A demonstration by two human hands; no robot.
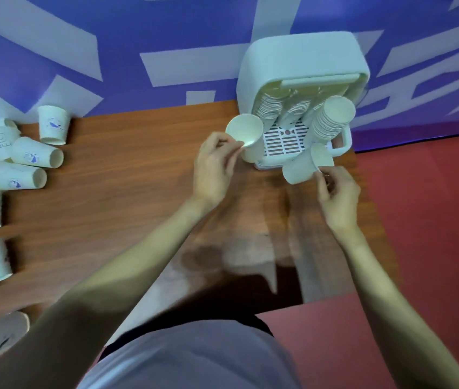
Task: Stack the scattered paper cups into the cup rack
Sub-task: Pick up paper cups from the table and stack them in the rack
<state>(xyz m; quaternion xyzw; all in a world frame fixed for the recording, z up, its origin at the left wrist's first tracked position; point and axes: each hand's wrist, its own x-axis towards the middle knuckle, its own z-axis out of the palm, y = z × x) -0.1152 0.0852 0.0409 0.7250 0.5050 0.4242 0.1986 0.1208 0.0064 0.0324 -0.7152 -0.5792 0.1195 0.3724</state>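
A brown wooden table [127, 209] fills most of the view, set against a blue wall with pale shapes [127, 37], with red floor [433, 220] to its right. At the table's far edge stands the white cup rack [301, 63], a rounded housing with a slotted drip grille [284, 143] at its base. Nested rows of cups sit inside it, and a tall stack of cups [332, 119] leans out of its right-hand side.

On the table's left edge lies the scatter of loose paper cups [12, 164], most tipped on their sides and touching one another, some printed with blue figures; one upturned cup [53, 124] stands near the wall, mouth down.

Both bare forearms reach in toward the rack. The left hand [214, 167] pinches the rim of a paper cup [243, 130] between thumb and fingers, mouth facing the camera, just left of the rack. The right hand [337, 192] curls its fingers round the rim of a second cup [307, 165], tilted, just below the leaning stack and in front of the grille.
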